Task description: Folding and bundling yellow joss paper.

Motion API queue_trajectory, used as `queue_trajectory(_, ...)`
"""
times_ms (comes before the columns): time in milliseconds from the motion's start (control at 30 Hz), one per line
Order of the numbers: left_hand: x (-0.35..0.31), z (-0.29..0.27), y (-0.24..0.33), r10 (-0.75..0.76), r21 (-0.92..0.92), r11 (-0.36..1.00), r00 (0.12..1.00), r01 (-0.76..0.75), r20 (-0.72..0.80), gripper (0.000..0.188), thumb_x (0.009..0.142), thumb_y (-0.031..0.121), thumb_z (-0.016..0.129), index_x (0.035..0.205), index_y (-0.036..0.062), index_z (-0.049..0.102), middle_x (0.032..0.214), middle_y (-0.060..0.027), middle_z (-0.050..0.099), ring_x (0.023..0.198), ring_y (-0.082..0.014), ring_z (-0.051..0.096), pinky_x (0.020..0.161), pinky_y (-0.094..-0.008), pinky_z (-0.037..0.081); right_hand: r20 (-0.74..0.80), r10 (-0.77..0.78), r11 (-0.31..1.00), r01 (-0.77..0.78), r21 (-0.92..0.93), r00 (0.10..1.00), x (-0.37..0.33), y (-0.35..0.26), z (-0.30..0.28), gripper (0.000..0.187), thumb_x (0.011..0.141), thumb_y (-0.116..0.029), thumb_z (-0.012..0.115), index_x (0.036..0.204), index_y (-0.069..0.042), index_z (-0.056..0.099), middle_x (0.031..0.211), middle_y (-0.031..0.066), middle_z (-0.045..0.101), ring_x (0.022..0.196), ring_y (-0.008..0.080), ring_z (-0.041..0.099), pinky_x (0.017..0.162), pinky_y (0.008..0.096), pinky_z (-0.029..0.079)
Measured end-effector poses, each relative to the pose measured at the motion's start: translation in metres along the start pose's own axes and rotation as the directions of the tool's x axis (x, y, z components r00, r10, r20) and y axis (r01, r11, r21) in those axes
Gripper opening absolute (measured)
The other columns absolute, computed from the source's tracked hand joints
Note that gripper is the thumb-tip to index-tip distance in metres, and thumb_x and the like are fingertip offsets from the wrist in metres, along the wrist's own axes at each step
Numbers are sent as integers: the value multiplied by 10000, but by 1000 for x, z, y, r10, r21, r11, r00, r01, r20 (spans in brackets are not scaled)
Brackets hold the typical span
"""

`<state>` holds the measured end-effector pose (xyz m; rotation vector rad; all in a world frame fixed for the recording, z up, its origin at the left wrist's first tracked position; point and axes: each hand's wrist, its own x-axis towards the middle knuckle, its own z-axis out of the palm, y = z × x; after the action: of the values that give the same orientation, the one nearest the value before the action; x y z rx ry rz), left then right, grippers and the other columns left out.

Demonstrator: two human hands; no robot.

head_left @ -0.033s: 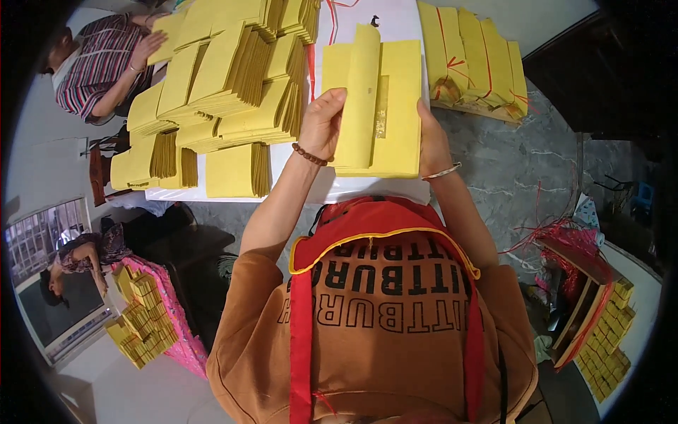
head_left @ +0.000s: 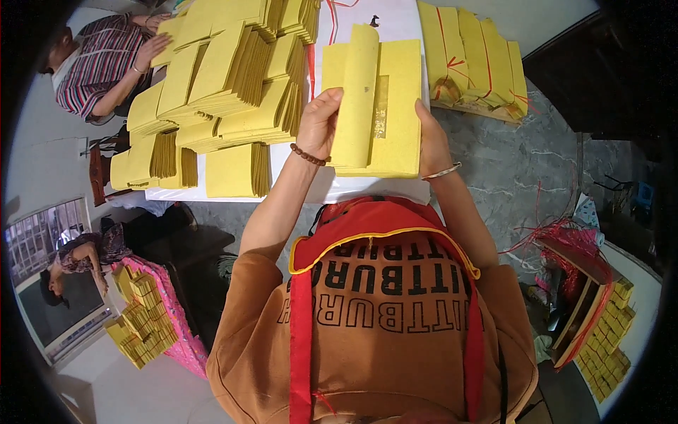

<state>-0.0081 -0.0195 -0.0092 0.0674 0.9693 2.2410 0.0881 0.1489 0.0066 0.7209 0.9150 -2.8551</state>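
Note:
A stack of yellow paper sheets [head_left: 405, 99] lies before me on the white-covered table. Its left part is turned over into a long curled flap [head_left: 357, 106], beside which a darker gold foil patch [head_left: 381, 106] shows. My left hand [head_left: 319, 126] is closed on the flap's left edge, thumb on top, other fingers partly hidden. My right hand [head_left: 433, 140] holds the right edge of the stack, its thumb pointing away along the side; most of its fingers are out of sight.
Piles of folded yellow paper [head_left: 226, 78] fill the table's left side, where a person in a striped shirt [head_left: 99, 63] handles some. Tied yellow bundles [head_left: 473, 53] stand at right. Another person [head_left: 85, 258] is near a pink-covered table [head_left: 169, 304]. Red string [head_left: 565, 247] hangs at right.
The curled flap and my left hand have shifted very slightly left, uncovering a little more of the foil patch. My right hand stays at the stack's edge.

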Motion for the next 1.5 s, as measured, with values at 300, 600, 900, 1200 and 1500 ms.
queue_trajectory(300, -17, -15, 30, 22, -170, 985, 998, -12, 59, 215, 912, 132, 470, 1058, -18, 526, 1009, -120, 613, 886, -176, 613, 794, -303, 518, 56, -98, 984, 105, -145, 994, 5, 6, -14, 402, 903, -163, 446, 1277, -21, 402, 1176, 98, 527, 1047, 190, 539, 878, 318, 446)
queue_trajectory(600, -7, 2, 9, 57, 16, 998, 997, -58, 48, 196, 910, 116, 480, 1019, -33, 547, 925, -110, 620, 812, -160, 612, 725, -279, 515, 3, -105, 980, 104, -171, 994, 1, 3, -3, 415, 912, -233, 442, 1261, -9, 416, 1176, 102, 528, 1031, 185, 548, 872, 306, 448)
queue_trajectory(900, -10, 11, -2, 245, 298, 931, 966, -213, -76, 196, 916, 74, 457, 1050, -36, 549, 889, -109, 608, 753, -157, 588, 692, -268, 497, 38, -129, 957, 134, -256, 991, 7, 5, -12, 403, 891, -168, 490, 1256, -17, 411, 1165, 79, 533, 1030, 165, 542, 866, 296, 445)
queue_trajectory(1200, -9, 5, 64, 552, 814, 458, 832, -357, 54, 705, 720, 155, 724, 1307, 17, 359, 1227, -88, 454, 1081, -179, 462, 853, -297, 421, 311, -79, 844, 230, -484, 947, -18, -44, 14, 431, 863, -66, 496, 1280, -12, 400, 1160, 47, 526, 1003, 138, 526, 840, 259, 432)
queue_trajectory(1500, 12, 22, 91, 206, 690, 641, 942, -335, 266, 595, 713, 137, 742, 1221, 19, 456, 1102, -70, 578, 980, -148, 555, 849, -304, 453, 344, 152, -364, 377, -852, 926, -55, -124, 105, 408, 884, -181, 485, 1278, -92, 429, 930, 123, 633, 835, 171, 598, 730, 309, 467)
